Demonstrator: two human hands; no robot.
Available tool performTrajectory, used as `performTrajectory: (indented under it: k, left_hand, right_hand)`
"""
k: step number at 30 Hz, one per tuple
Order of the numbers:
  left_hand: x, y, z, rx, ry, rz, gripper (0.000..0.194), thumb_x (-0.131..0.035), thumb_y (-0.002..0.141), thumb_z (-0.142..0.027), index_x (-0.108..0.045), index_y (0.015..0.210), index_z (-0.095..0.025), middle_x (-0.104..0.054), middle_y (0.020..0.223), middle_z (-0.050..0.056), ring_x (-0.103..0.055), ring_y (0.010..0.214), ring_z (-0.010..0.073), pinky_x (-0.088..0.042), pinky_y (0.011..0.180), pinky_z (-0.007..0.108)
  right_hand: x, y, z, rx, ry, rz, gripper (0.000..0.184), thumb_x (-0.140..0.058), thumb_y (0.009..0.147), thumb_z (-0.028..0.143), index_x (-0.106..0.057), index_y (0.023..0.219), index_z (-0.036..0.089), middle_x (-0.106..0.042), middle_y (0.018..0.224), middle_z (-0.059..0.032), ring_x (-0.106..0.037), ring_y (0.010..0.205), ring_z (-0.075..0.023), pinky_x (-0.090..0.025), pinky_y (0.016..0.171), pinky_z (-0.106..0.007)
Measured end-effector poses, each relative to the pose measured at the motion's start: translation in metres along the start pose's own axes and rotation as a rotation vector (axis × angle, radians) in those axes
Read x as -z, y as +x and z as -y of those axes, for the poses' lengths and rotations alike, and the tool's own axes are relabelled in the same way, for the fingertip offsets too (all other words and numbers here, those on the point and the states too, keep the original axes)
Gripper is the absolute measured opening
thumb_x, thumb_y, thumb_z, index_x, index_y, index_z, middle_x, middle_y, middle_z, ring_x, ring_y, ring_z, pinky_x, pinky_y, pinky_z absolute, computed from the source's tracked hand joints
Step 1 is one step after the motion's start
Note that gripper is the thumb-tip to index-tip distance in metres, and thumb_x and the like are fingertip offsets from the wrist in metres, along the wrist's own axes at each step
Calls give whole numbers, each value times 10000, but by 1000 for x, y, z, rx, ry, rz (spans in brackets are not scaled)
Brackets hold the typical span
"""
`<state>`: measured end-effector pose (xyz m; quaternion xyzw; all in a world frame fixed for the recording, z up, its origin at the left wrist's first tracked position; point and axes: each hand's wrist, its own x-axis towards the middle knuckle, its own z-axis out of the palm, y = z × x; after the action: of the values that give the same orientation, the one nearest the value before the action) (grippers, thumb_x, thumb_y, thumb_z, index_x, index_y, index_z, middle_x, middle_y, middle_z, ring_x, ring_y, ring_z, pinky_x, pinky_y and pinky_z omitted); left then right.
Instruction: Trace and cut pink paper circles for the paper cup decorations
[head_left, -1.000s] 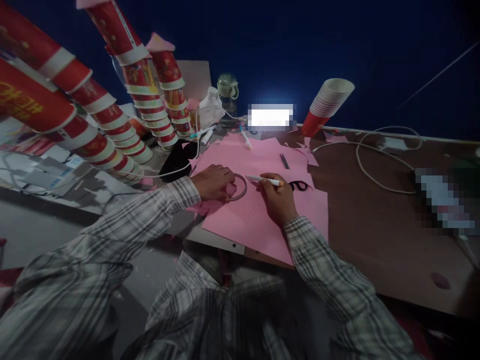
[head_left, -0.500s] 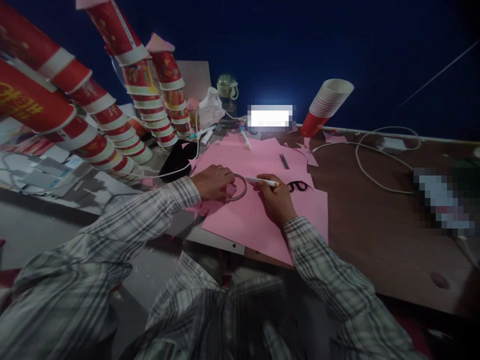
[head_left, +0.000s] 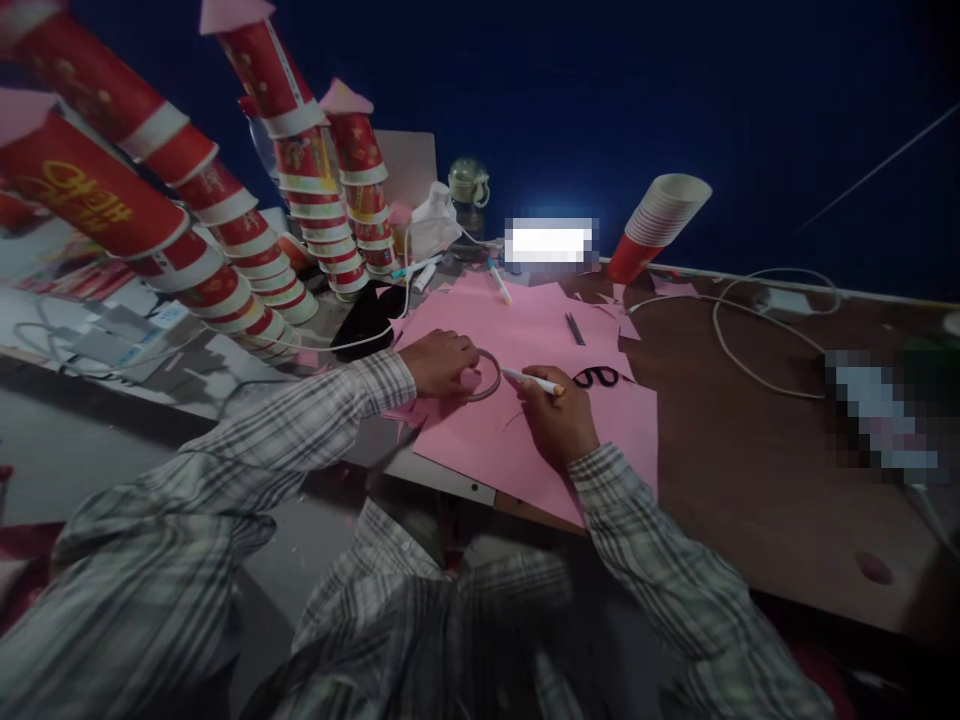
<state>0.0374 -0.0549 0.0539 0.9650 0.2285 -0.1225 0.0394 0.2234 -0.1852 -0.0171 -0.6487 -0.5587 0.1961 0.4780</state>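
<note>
My left hand (head_left: pixel 444 364) presses its fingers on the left side of a thin grey-brown ring (head_left: pixel 496 378), which lies flat on a pink paper sheet (head_left: pixel 465 440). Closed around a white marker pen (head_left: pixel 541 384) with an orange end, my right hand (head_left: pixel 559 415) rests just right of the ring. The pen's tip points at the ring's right edge. A faint curved line shows on the paper below. Beyond my right hand lie scissors, their black handles (head_left: pixel 596 377) and dark blades (head_left: pixel 575 329) showing, with the part between covered by pink paper.
Tall stacks of red paper cups (head_left: pixel 300 170) with pink cones lean at the left. Nested cups (head_left: pixel 652 230) stand at the back right. A second marker (head_left: pixel 499 280), a black pouch-like item (head_left: pixel 367 322), a bottle (head_left: pixel 469 195) and a white cable (head_left: pixel 750 365) lie around the paper.
The whole view has shifted slightly, so things sit a bit lower and further right. My right hand has moved a little downward with the pen. My left hand stays on the ring.
</note>
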Motion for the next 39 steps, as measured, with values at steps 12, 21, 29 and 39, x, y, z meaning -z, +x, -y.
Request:
performTrajectory:
  k: [12, 21, 29, 39]
  left_hand:
    - [0, -1, -1, 6, 15, -12, 495, -706, 765, -409, -628, 1186, -161, -638, 1266, 140, -596, 1157, 306, -427, 988, 398]
    - [2, 1, -2, 5, 40, -28, 509, -708, 758, -425, -633, 1197, -180, -657, 1223, 138, -621, 1111, 288, -449, 934, 359]
    - [3, 6, -4, 6, 64, -9, 544, -732, 724, -420, -638, 1193, -162, -657, 1213, 154, -630, 1075, 292, -468, 903, 365]
    - [24, 11, -24, 60, 171, 112, 613, -775, 696, -334, -618, 1249, -121, -661, 1246, 189, -626, 1126, 328, -472, 919, 394]
  right_hand:
    - [-14, -49, 31, 324, -428, -19, 250, -514, 959, 341, -697, 991, 173, -748, 882, -98, -611, 826, -250, -386, 763, -385]
    - [-26, -68, 47, 434, -341, 27, 232, -495, 965, 274, -691, 1044, 179, -762, 906, -83, -649, 826, -219, -410, 800, -370]
    - [-39, -74, 59, 500, -429, 148, 241, -517, 963, 257, -679, 1133, 203, -765, 1031, -70, -648, 902, -216, -355, 861, -383]
    - [-63, -49, 65, 448, -592, 194, 277, -546, 915, 233, -683, 1148, 174, -750, 1026, -111, -616, 905, -259, -330, 806, -409]
